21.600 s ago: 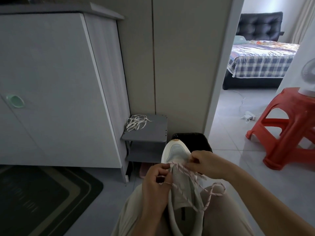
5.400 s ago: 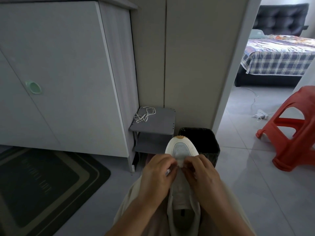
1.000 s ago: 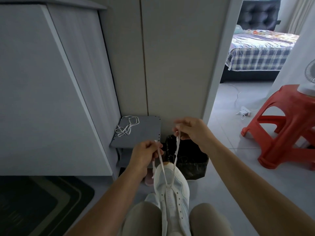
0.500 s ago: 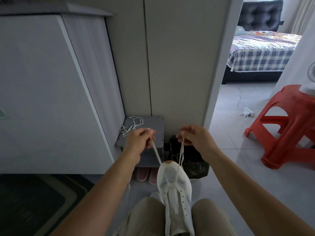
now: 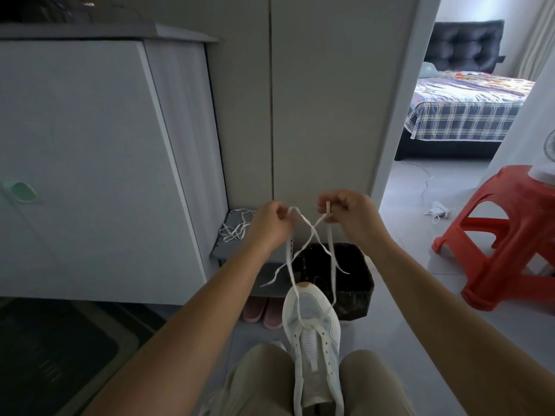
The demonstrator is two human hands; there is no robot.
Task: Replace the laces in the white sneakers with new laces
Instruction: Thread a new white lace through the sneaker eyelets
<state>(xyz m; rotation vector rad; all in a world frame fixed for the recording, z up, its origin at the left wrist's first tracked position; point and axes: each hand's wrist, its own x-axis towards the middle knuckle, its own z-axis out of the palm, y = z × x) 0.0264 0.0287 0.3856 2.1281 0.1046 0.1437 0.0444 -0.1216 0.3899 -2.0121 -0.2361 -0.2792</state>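
head cam, wide-angle, facing fwd and down, close over lap

No legible text or labels.

Sneaker [image 5: 312,328] sits between your knees [image 5: 264,373], toe pointing far. Your left hand [image 5: 267,225] and right hand [image 5: 350,214] pinch the lace [image 5: 312,232] ends above the toe, strands crossing between them. Bin [image 5: 354,286] just beyond the toe. Low shelf [image 5: 220,249] left of the bin, loose laces [image 5: 237,225] on top, slippers [image 5: 262,309] underneath. Cabinet [image 5: 90,160] left of the shelf, mat [image 5: 54,355] near left. Stool [image 5: 510,235] at right, bed [image 5: 465,109] far right beyond it.
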